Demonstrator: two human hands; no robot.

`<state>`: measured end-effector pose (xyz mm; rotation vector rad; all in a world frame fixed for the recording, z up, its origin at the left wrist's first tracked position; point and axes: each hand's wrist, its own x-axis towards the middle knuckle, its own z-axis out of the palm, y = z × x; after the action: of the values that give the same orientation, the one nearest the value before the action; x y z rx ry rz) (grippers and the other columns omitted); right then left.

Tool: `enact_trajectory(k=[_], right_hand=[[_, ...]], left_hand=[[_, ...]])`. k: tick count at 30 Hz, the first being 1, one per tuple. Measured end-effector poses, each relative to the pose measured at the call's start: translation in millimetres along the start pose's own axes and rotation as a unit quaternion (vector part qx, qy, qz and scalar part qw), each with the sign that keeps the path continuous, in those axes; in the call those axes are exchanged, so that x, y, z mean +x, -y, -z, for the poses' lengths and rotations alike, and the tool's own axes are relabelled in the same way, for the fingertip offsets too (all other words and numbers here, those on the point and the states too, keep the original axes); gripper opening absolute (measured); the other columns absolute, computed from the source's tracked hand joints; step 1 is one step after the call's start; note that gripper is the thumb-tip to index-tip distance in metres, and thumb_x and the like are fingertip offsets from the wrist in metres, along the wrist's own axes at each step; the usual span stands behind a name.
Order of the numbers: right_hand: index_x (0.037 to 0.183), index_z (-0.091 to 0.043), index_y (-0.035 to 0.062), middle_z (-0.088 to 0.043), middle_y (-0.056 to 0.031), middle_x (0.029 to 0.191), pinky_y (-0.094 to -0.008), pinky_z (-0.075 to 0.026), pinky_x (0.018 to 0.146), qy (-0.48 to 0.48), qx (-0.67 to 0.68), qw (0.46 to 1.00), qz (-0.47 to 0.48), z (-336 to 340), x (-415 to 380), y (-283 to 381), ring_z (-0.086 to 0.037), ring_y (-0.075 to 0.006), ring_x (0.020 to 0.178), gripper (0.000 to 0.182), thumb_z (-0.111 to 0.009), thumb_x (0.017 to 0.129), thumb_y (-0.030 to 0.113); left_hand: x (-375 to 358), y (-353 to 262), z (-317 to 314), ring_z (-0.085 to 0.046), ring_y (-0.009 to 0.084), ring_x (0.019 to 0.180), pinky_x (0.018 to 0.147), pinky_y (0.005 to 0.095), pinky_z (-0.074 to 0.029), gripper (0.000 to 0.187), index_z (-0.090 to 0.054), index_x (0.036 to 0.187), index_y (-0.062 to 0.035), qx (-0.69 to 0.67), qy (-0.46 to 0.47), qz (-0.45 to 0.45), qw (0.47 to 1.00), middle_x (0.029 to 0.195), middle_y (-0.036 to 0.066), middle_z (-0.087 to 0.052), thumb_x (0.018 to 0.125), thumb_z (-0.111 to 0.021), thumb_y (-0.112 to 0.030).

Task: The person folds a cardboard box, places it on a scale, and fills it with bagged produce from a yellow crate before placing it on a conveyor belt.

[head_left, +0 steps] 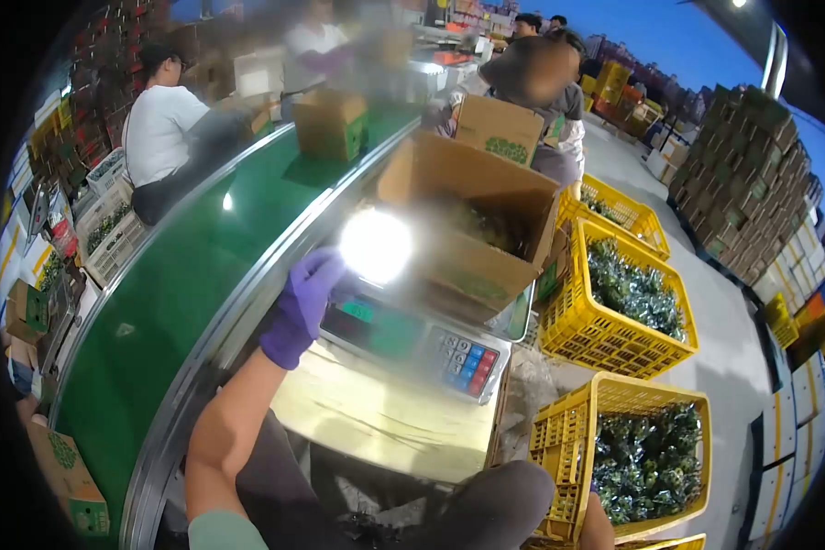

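My left hand (299, 307), in a purple glove, is raised at the near left corner of an open cardboard box (458, 275). Its fingers are bent together beside a white glare that hides the fingertips and anything they hold. The box stands on a digital weighing scale (412, 341) with a lit green display and a keypad; dark contents show dimly inside. Low on the right, my right hand (595, 489) is almost wholly hidden by the rim of a yellow crate (605, 390) filled with dark green leafy packs (651, 458). Its fingers do not show.
A green conveyor belt (174, 275) with a metal rail runs along my left, carrying a cardboard box (325, 124). More yellow crates (605, 321) line the right side. Several people work nearby, one in a white shirt (160, 133). Stacked flattened boxes (738, 183) stand at far right.
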<state>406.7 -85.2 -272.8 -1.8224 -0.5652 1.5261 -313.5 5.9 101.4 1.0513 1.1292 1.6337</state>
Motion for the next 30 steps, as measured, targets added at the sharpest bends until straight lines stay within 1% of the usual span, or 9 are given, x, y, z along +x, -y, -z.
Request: enact_trajectory(k=[8, 11, 12, 15, 17, 20, 21, 24, 30], right_hand=[[0.136, -0.039, 0.0049, -0.055, -0.0055, 0.091, -0.0293, -0.047, 0.061, -0.130, 0.099, 0.910, 0.381, -63, -168, 192, -0.053, -0.0146, 0.072, 0.064, -0.064, 0.077, 0.006], [0.138, -0.038, 0.0011, -0.052, -0.0108, 0.114, -0.0304, -0.048, 0.082, -0.133, 0.103, 0.775, 0.609, -155, -303, 320, -0.055, -0.0170, 0.095, 0.059, -0.058, 0.083, 0.006], [0.141, -0.035, 0.0012, -0.053, -0.0134, 0.121, -0.0330, -0.047, 0.093, -0.271, -0.039, 0.614, 0.740, -188, -334, 352, -0.058, -0.0220, 0.105, 0.056, -0.055, 0.088, 0.006], [0.139, -0.040, 0.0023, -0.053, -0.0166, 0.127, -0.0334, -0.049, 0.096, -0.125, 0.162, 0.584, 0.785, -280, -365, 419, -0.054, -0.0248, 0.118, 0.049, -0.055, 0.093, 0.012], [0.136, -0.047, 0.0083, -0.052, -0.0170, 0.132, -0.0396, -0.040, 0.103, -0.228, -0.196, 0.386, 0.872, -346, -310, 446, -0.048, -0.0276, 0.125, 0.045, -0.055, 0.093, 0.015], [0.126, -0.056, 0.0046, -0.051, -0.0198, 0.132, -0.0418, -0.033, 0.106, 0.029, -0.342, 0.499, 0.796, -429, -324, 456, -0.043, -0.0337, 0.126, 0.042, -0.063, 0.088, 0.021], [0.123, -0.059, 0.0077, -0.057, -0.0188, 0.124, -0.0406, -0.039, 0.100, 0.014, -0.460, 0.450, 0.766, -437, -324, 458, -0.052, -0.0331, 0.116, 0.042, -0.069, 0.083, 0.017], [0.120, -0.061, 0.0050, -0.059, -0.0189, 0.122, -0.0410, -0.039, 0.101, 0.042, -0.276, 0.499, 0.820, -396, -324, 442, -0.054, -0.0329, 0.116, 0.037, -0.066, 0.086, 0.018], [0.117, -0.053, -0.0075, -0.056, -0.0112, 0.111, -0.0305, -0.041, 0.090, -0.231, -0.156, 0.763, 0.583, -138, -179, 297, -0.052, -0.0165, 0.098, 0.028, -0.046, 0.098, 0.012]], left_hand=[[-6, -23, -10, -0.065, 0.0135, 0.080, 0.071, 0.0254, -0.053, 0.033, -0.052, 0.125, -0.0002, -0.032, 0.010, -0.049, 0.998, 0.103, 0.010, -0.064, 0.096, -0.051, -0.016], [-9, -22, -13, -0.063, 0.0138, 0.087, 0.075, 0.0263, -0.052, 0.042, -0.045, 0.133, -0.0029, -0.019, -0.016, -0.050, 0.998, 0.117, 0.010, -0.058, 0.094, -0.052, -0.015], [-11, -23, -15, -0.063, 0.0140, 0.089, 0.076, 0.0267, -0.052, 0.044, -0.044, 0.135, -0.0036, -0.012, -0.018, -0.057, 0.998, 0.120, 0.010, -0.056, 0.093, -0.054, -0.015], [-14, -20, -16, -0.062, 0.0142, 0.093, 0.077, 0.0272, -0.051, 0.051, -0.040, 0.138, -0.0040, 0.005, 0.003, -0.069, 0.998, 0.125, 0.010, -0.053, 0.092, -0.057, -0.015], [-12, -8, -9, -0.061, 0.0142, 0.093, 0.077, 0.0270, -0.050, 0.053, -0.039, 0.139, -0.0035, 0.035, 0.013, -0.081, 0.996, 0.125, 0.010, -0.053, 0.091, -0.058, -0.016], [-18, -11, -15, -0.061, 0.0139, 0.091, 0.074, 0.0257, -0.049, 0.058, -0.036, 0.141, -0.0029, 0.039, 0.019, -0.081, 0.996, 0.125, 0.012, -0.052, 0.090, -0.059, -0.015], [-19, -12, -16, -0.060, 0.0135, 0.089, 0.072, 0.0253, -0.048, 0.058, -0.035, 0.142, -0.0025, 0.029, 0.028, -0.083, 0.996, 0.125, 0.012, -0.052, 0.090, -0.059, -0.015], [-14, -7, -11, -0.058, 0.0131, 0.082, 0.067, 0.0253, -0.047, 0.058, -0.034, 0.141, 0.0002, 0.032, 0.031, -0.096, 0.994, 0.121, 0.013, -0.052, 0.089, -0.058, -0.013], [-5, -18, 4, -0.060, 0.0146, 0.088, 0.075, 0.0251, -0.050, 0.051, -0.038, 0.138, -0.0031, 0.003, -0.008, -0.103, 0.995, 0.122, 0.011, -0.050, 0.091, -0.057, -0.014]])
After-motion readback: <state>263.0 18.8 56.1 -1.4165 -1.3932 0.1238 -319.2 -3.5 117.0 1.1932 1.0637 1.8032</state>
